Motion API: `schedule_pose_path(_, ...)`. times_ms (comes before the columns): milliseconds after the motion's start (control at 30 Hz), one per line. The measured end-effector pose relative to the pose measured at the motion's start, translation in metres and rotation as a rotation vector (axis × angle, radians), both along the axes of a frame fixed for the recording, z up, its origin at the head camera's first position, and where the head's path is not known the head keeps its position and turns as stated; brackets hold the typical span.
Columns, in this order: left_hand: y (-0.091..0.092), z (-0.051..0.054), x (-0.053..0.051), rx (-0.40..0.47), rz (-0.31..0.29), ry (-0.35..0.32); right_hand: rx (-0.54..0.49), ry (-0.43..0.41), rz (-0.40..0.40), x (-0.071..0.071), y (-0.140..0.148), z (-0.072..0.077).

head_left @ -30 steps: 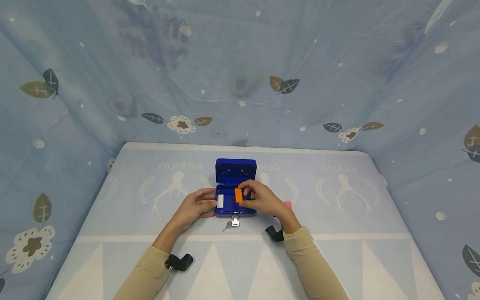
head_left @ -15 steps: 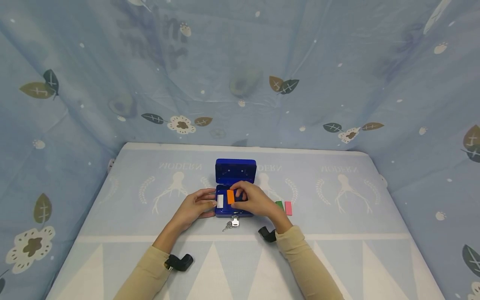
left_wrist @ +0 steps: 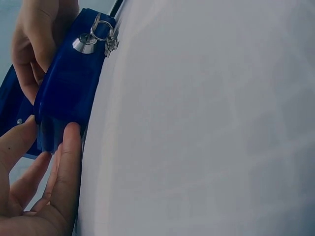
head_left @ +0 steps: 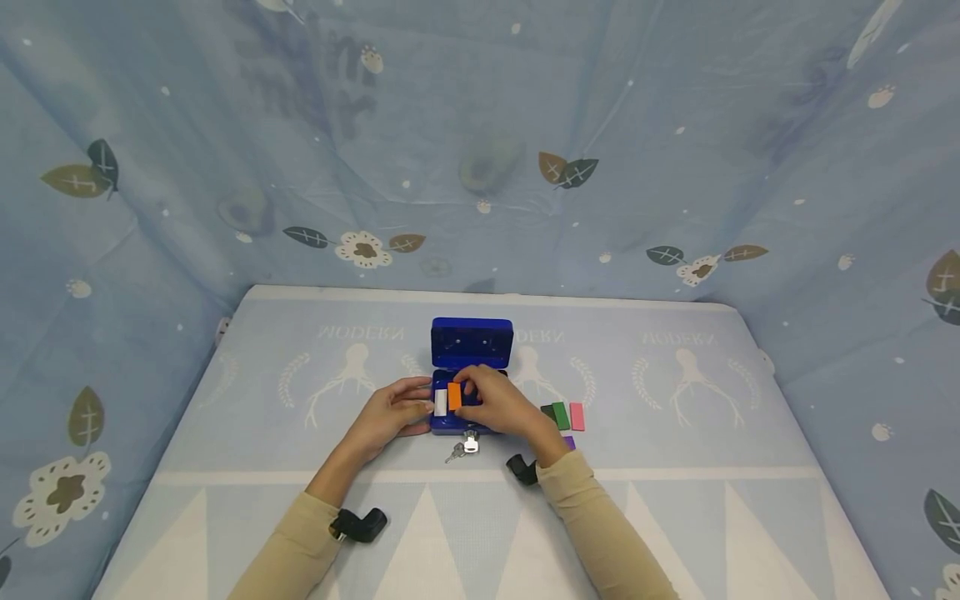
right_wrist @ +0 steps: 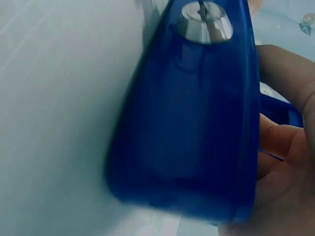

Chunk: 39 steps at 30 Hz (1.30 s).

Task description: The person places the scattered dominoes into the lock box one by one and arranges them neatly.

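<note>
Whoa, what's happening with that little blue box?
Someone's right hand pinches an orange block at the open blue box, beside a white block inside it. Their left hand touches the box's side. A pink block and a green block lie on the table to the right, and keys hang at the box's lock.

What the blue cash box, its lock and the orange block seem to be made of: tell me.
The cash box looks like painted metal, though plastic is possible: smooth, glossy blue with soft reflections. The lock is probably chromed or polished metal, given its bright silvery highlights. The orange block may be painted wood or plastic; its even, flat colour leaves that open.
</note>
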State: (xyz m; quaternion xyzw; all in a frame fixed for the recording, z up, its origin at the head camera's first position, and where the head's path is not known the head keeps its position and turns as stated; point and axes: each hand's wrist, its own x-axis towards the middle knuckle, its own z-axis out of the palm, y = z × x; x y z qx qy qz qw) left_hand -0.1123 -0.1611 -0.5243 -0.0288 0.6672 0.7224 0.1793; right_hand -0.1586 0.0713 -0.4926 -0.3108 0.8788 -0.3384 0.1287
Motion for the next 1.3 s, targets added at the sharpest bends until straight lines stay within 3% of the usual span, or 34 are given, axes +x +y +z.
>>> schedule_pose_path(300,0.001,0.0,-0.001,0.003,-0.005,0.009,0.189,0.045,-0.049,0.003,-0.012,-0.001)
schedule_pose_path(733,0.0,0.0,0.0,0.002,-0.011,0.007,0.31,0.121,-0.051,0.006,-0.017,0.003)
schedule_pose_path(933,0.0,-0.001,-0.001,0.007,-0.01,0.008,0.27,0.098,-0.052,0.006,-0.015,0.003)
schedule_pose_path(1300,-0.001,-0.001,0.0,0.009,-0.014,0.003,0.006,-0.003,-0.064,0.011,0.004,0.013)
